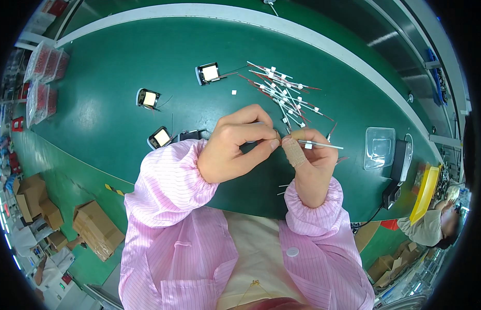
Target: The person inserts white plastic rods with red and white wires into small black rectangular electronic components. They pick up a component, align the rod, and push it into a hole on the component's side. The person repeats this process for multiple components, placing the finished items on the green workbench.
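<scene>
My left hand [240, 144] is closed in a pinch over the table, thumb and forefinger together. What sits between its fingertips is too small to make out. Close against it, my right hand [311, 168], with tan tape on the thumb, grips a thin white tube [331, 146] that carries a small white tag. Just beyond the hands lies a loose pile of similar white tubes with red leads and white tags [287, 95]. Black parts with cream pads and thin wires lie to the left, one part [208, 73] farther off, another [148, 98] and a third [160, 137] near my left sleeve.
A small white square [233, 92] lies on the green table [106, 67]. At the right are a clear plastic tray [380, 148], a black device [400, 160] with a cord and a yellow bin [425, 194]. Clear boxes [44, 62] stand far left. Cardboard boxes [98, 230] sit on the floor.
</scene>
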Motion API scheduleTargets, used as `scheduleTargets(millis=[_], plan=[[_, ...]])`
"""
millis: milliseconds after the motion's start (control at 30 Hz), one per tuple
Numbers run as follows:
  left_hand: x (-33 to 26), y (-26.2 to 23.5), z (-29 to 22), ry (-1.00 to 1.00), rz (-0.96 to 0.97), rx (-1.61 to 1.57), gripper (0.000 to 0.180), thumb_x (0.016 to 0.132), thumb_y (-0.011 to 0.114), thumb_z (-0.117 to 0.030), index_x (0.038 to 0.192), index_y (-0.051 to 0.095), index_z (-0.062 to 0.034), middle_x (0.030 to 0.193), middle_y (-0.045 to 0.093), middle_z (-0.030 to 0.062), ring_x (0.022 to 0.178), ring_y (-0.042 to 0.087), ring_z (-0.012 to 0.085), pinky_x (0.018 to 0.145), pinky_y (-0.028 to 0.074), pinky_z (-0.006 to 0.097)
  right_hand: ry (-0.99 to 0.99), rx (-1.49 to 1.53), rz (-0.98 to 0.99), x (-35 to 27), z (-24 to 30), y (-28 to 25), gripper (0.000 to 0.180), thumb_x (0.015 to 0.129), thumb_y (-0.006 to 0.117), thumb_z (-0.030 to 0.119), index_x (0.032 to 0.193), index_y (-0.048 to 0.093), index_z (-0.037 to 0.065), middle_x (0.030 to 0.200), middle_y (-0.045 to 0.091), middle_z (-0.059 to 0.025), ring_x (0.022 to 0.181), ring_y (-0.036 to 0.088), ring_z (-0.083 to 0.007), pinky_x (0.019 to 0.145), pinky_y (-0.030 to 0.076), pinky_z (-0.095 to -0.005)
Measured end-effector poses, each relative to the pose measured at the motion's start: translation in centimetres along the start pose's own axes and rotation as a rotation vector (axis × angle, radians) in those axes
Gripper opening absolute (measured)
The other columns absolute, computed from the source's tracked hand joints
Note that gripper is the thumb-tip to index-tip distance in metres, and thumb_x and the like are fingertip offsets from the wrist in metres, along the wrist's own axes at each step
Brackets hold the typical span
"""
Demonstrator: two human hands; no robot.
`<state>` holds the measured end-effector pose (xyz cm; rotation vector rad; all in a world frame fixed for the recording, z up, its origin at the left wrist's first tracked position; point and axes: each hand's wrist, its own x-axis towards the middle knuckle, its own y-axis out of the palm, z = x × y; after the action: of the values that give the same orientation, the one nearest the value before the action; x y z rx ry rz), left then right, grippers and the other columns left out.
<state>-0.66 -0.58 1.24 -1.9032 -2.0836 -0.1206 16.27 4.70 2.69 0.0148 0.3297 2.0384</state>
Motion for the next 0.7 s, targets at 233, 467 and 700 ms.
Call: scheduleTargets(millis=[233,467,700], plan=[[0.1,0.0,-0.1,-0.036,0.022,-0.028,0.009,0.082,0.062,0.003,0.087,0.069,0.0035,0.087,0.060,0.0097,0.072,0.057,0.0162,0.062,0.045,0.028,-0.011,-0.032,0.009,0.2,0.2,-0.4,0.008,0.084,0.065,-0.006,0.092,0.063,-0.007,0.084,0.064,-0.0061,0.069,0.056,-0.0065,0.056,0.043,-0.0184],[0.4,-0.5,0.8,-0.052,-0.001,-0.040,0.030,0.083,0.057,0.008,0.112,0.059,0.0024,0.099,0.054,0.0099,0.088,0.056,0.0181,0.073,0.045,0.028,0.021,-0.072,-0.096,0.5,0.1,-0.9,0.008,0.084,0.066,-0.007,0.092,0.064,-0.006,0.078,0.063,-0.0042,0.064,0.054,-0.0038,0.052,0.040,-0.0175],[0.3,-0.8,1.1,-0.284,0.083,-0.078,0.043,0.082,0.058,0.012,0.123,0.048,0.0005,0.111,0.050,0.0094,0.095,0.056,0.0175,0.078,0.048,0.026,0.063,-0.007,-0.125,0.5,0.0,-1.2,0.007,0.084,0.068,-0.002,0.091,0.065,-0.004,0.073,0.063,-0.0031,0.058,0.051,-0.0030,0.048,0.034,-0.0172]])
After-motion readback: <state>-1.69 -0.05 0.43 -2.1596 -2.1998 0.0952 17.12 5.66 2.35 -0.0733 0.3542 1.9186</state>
